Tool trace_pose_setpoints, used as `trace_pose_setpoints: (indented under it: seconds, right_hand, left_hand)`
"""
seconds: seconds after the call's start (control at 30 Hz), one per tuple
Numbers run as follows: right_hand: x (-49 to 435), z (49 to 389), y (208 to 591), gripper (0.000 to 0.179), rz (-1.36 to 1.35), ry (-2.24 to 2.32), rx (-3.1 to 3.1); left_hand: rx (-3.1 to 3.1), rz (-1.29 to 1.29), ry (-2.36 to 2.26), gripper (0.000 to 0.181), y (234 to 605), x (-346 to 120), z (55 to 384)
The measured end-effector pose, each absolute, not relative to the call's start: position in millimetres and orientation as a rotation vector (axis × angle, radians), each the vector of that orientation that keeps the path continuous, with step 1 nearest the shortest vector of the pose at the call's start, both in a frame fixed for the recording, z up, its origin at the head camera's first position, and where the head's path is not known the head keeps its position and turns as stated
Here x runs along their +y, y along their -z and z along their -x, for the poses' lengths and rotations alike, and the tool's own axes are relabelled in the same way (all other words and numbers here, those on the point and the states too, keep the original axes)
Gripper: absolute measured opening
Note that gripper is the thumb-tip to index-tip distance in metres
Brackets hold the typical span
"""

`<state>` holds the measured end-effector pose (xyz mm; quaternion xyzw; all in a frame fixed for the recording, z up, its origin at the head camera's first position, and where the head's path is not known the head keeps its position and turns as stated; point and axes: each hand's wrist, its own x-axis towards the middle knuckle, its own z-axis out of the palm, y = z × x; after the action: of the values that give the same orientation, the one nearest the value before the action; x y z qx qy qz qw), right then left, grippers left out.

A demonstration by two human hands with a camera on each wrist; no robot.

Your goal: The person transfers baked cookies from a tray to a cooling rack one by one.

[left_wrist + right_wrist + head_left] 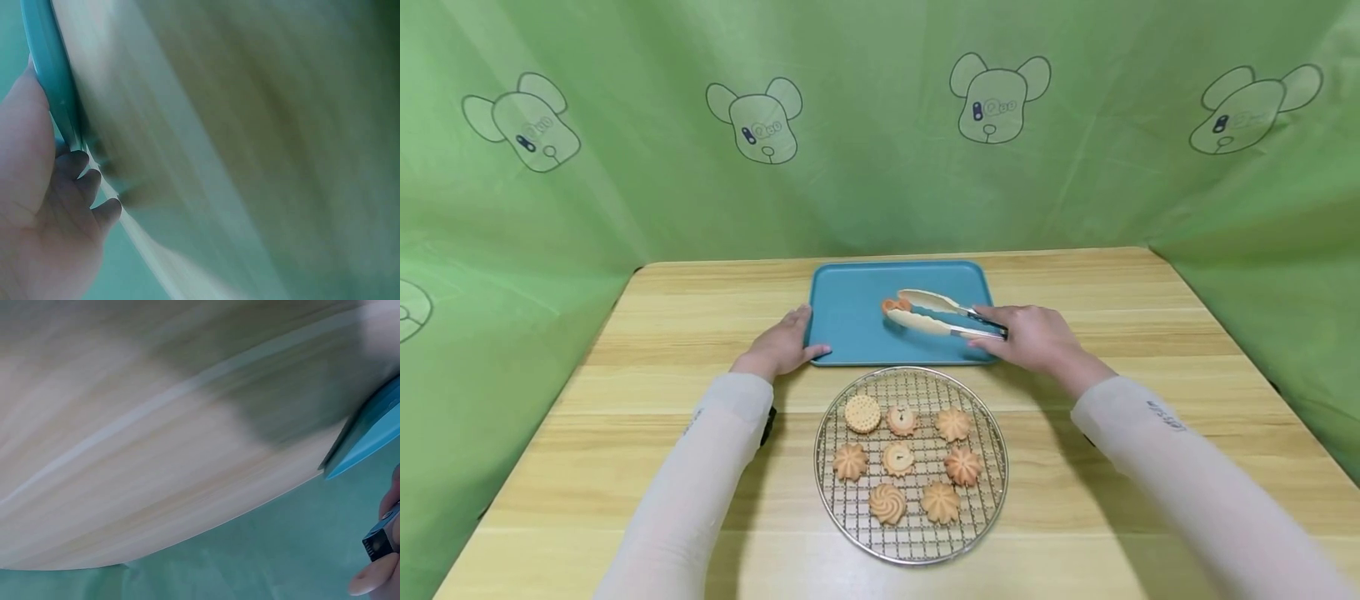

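My left hand (781, 342) holds the left edge of a blue-green rectangular tray (850, 333), thumb over the rim, fingers along the outer side. In the left wrist view, the fingertips (87, 181) lie beside the tray's edge, close to the table. Over the tray, my right hand (1037, 333) grips metal food tongs (936, 323) with cream scalloped tips pointing left. An orange-brown cookie (892, 306) sits at those tips; whether it touches the tray cannot be told. In the right wrist view, only part of the hand and the tongs' dark handle end (378, 544) show.
A round wire cooling rack (917, 550) stands in front of the tray, with several cookies on it, such as a swirled one (887, 503) and a round dotted one (862, 413). The wooden table (692, 333) is bounded by a green curtain (880, 200) with bear outlines.
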<state>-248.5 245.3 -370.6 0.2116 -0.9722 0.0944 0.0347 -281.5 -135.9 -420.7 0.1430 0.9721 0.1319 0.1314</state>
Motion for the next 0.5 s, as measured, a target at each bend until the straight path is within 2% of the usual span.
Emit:
trace_pose_setpoints:
  seconds: [0.5]
  right_hand:
    - [276, 236, 370, 0.061, -0.909, -0.294, -2.803]
  left_hand:
    - [2.823, -0.416, -0.39, 0.092, 422, -137, 283]
